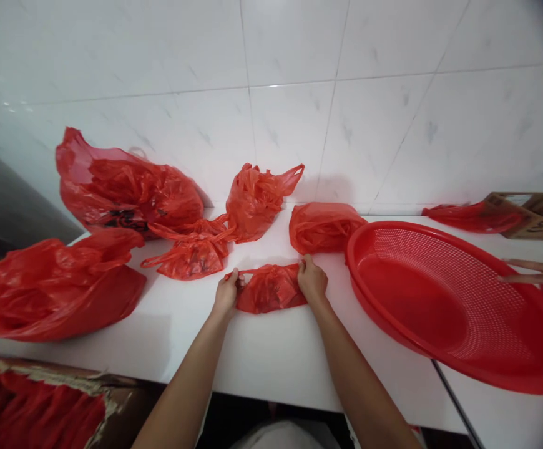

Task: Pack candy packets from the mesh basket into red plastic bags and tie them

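Note:
A small red plastic bag [273, 290] lies on the white table in front of me, knotted at its top, with something inside that I cannot make out. On its left side, my left hand [228, 292] pinches one handle. My right hand [312, 279] grips the bag's right end, fingers closed. Just behind and left is another small tied red bag [193, 257]. Farther back stands an upright filled red bag [254, 206], and a folded-over red bag [325, 226] sits behind my right hand.
Two large red bags [56, 287] occupy the left side. A red perforated basket [421, 299] covers the right, with another person's hand [538, 271] at its rim. A cardboard box [533, 215] stands by the tiled wall [294, 137]. An open carton [105, 411] of red material sits lower left.

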`<state>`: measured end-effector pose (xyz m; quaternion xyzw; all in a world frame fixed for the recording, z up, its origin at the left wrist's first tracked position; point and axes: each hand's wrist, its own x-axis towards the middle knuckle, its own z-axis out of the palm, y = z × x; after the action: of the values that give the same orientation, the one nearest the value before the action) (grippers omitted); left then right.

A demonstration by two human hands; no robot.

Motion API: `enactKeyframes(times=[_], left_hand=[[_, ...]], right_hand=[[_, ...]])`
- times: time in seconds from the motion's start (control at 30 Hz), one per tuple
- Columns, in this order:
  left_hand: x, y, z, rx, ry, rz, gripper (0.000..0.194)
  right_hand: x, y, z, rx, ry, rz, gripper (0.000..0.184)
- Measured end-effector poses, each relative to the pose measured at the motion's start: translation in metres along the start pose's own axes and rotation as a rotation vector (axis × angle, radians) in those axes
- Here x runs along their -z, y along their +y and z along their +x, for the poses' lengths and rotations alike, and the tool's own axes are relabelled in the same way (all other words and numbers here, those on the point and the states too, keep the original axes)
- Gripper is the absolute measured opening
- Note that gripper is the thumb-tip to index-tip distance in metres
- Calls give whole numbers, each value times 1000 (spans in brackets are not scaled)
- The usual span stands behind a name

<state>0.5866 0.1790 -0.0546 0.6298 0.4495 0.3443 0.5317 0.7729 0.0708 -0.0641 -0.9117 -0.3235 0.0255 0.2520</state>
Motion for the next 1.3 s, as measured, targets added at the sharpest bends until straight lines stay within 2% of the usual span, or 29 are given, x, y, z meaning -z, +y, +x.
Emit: enactKeyframes(times=[0.13, 0.2, 0.3, 0.37, 0.43, 0.5, 0.57, 0.63, 0.7, 0.77, 0.87, 0.93, 1.03, 1.1, 1.17, 1.3], left_hand=[[6, 0, -9, -33, 17, 76, 62], [6, 7, -9, -83, 43, 157, 55], [1, 27, -11, -228, 110, 314, 35], [-10, 43, -15, -346, 106, 423, 36], [-25, 54, -22, -445, 6, 542, 44], [-41, 60, -26, -489, -139, 649, 44], [-51, 61, -24, -480, -267, 716, 35], [-51, 64, -17, -453, -365, 724, 24], [-40, 72, -7, -430, -470, 699, 20], [-20, 87, 1, -395, -588, 656, 17], [21, 119, 2, -326, -730, 596, 17], [52, 140, -5, -275, -769, 543, 21], [97, 160, -18, -146, -718, 362, 22], [121, 161, -22, -72, -608, 274, 19], [138, 154, -19, -47, -530, 294, 16], [159, 134, -10, -54, -600, 469, 12]], right_hand=[[-2, 4, 2, -4, 28, 82, 31], [-2, 6, 1, 7, 48, 135, 31], [-1, 8, -3, 51, 90, 238, 35], [0, 8, -6, 102, 119, 317, 40], [2, 7, -10, 154, 140, 399, 43], [4, 6, -13, 189, 155, 479, 46], [6, 5, -15, 201, 169, 552, 46], [8, 5, -15, 191, 183, 618, 45], [8, 6, -14, 167, 195, 679, 44], [6, 7, -11, 137, 198, 733, 43], [-1, 11, -5, 103, 173, 784, 41], [-7, 14, -2, 96, 137, 793, 39], [-16, 17, 1, 101, 74, 777, 38], [-20, 17, 2, 95, 49, 749, 39], [-23, 18, 3, 85, 41, 718, 39], [-23, 19, 2, 87, 33, 680, 37]])
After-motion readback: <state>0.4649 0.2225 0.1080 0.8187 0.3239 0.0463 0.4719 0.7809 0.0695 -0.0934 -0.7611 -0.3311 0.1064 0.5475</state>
